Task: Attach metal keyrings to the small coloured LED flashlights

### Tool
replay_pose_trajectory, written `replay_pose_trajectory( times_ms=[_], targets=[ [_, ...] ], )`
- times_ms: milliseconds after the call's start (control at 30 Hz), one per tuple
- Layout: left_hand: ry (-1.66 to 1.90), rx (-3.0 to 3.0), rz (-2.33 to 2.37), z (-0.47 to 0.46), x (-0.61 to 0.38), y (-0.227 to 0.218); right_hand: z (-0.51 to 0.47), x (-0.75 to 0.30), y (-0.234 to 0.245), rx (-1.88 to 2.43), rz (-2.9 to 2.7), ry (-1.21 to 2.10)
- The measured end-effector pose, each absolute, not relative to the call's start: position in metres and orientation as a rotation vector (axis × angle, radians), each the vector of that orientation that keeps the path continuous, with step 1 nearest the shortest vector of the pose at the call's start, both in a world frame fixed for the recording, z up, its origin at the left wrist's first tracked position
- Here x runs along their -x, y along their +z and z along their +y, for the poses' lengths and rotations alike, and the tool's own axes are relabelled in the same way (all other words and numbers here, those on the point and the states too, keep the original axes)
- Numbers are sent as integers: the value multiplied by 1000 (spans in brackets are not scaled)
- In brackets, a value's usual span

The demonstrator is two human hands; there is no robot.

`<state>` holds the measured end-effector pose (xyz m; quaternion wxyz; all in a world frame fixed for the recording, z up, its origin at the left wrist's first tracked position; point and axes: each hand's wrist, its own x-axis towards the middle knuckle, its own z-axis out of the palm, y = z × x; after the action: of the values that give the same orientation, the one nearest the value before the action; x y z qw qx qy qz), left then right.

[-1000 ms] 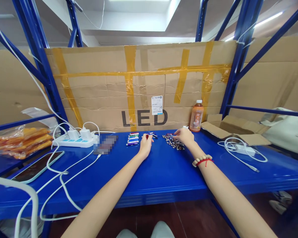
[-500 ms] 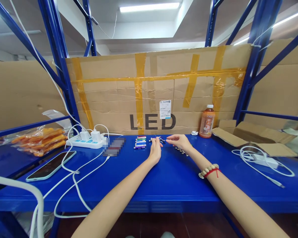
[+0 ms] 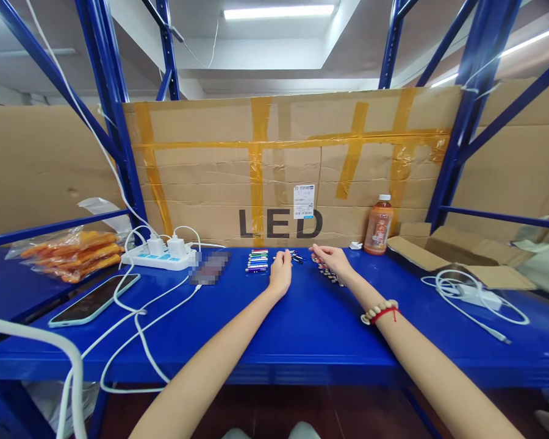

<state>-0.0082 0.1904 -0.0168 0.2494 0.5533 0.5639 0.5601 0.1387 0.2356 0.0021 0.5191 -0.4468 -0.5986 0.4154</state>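
Head: keychains [image 3: 296, 256] between fingertips [image 3: 285, 254]

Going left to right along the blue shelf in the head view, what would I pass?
Orange packets → phone → power strip → row of small coloured tubes → left hand → right hand → bottle → open carton.

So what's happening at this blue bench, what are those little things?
A person sits at a blue shelf-table with both arms stretched out. The left hand rests by a neat row of small coloured cylinders, fingers at a few loose ones. The right hand is over a pile of small dark metal pieces. What they are is too small to tell. A drink bottle stands behind.
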Motion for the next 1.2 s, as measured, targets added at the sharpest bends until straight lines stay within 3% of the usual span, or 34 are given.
replay_pose_trajectory(
  times_ms=[800, 1200],
  targets=[
    [1363, -1596, 1491, 178, 7, -10, 225, -122, 2, 1128, -1334, 1125],
    [1255, -1651, 1481, 172, 16, -5, 224, -112, 7, 1373, -1284, 898]
  ],
)
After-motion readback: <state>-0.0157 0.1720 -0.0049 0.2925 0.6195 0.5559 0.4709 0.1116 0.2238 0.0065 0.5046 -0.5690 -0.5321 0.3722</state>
